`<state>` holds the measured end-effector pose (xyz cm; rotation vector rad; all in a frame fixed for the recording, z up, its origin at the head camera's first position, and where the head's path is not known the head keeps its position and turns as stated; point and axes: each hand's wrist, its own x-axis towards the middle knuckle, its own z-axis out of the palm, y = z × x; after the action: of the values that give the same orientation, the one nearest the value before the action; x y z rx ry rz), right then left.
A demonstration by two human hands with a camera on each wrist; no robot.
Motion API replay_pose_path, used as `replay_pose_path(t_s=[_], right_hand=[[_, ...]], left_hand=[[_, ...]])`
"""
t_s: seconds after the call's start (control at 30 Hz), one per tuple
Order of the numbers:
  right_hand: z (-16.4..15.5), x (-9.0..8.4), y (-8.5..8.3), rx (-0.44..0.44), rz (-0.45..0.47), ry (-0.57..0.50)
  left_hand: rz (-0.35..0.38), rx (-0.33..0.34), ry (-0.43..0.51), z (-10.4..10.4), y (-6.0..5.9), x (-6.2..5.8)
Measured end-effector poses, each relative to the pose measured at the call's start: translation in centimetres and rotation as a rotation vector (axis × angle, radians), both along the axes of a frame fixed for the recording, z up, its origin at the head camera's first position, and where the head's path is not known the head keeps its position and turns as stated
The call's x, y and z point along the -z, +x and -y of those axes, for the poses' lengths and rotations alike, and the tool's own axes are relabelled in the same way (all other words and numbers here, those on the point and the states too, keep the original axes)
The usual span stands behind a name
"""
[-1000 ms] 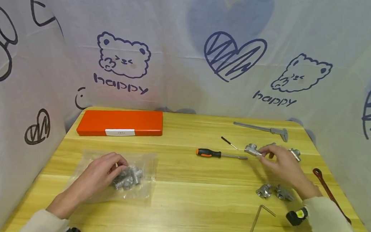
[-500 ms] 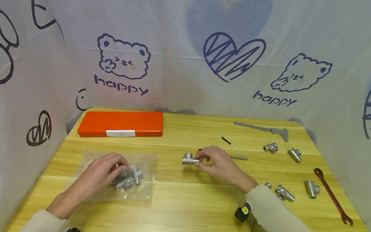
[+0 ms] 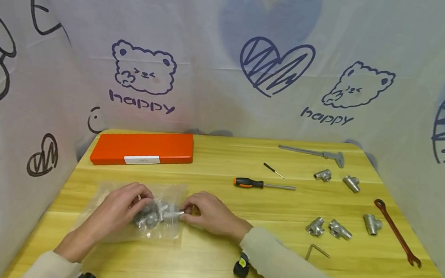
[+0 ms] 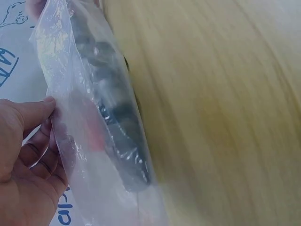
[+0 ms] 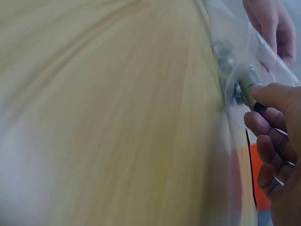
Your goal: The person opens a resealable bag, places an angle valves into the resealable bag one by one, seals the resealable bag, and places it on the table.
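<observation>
Fitting [image 3: 173,213] enters bag [image 3: 123,227]; screwdriver [image 3: 262,185] lies apart.

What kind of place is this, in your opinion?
Probably a small makeshift workbench: a wooden table screened by printed cloth, with a screwdriver, a wrench and metal pipe fittings lying on it.

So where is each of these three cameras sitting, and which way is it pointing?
Head: worn on the head, looking forward and down at the wooden table; shows the left hand and right hand at the plastic bag.
Left wrist: low beside the left hand, looking along the bag; fingers show.
Right wrist: low by the right hand, facing a metal fitting at the bag.
Shared: the bag of fittings appears in all three.
</observation>
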<state>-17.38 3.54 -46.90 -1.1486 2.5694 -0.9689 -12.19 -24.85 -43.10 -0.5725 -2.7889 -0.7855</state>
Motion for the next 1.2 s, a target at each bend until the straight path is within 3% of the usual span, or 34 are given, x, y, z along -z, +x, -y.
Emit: replay_pose_path(t_s=[0.33,0.53,0.67,0.8,1.0,1.2], right_hand=[[5.4,0.6,0.6,0.062,0.004,-0.048],[3.8,0.4,0.6,0.072,0.083,-0.102],[0.0,-0.3,-0.2,0.052,0.116,-0.109],[-5.8,-1.2,-1.3,0.074,0.091,-0.079],[-16.3,-2.3,-1.8,0.227,0.053,-0.033],[-26.2,-2.1,0.3,0.408,0.051,0.007]], left_hand=[[0.002,-0.005,-0.002,-0.2,0.0,-0.2],[0.026,-0.009,0.002,-0.2,0.1,-0.3],[0.033,-0.017,-0.006,-0.2,0.2,-0.5],[0.031,-0.008,-0.019,-0.3,0.1,-0.5],[0.022,-0.006,-0.024,-0.2,-0.1,-0.4],[0.017,0.004,-0.027,-0.2,-0.3,-0.2]])
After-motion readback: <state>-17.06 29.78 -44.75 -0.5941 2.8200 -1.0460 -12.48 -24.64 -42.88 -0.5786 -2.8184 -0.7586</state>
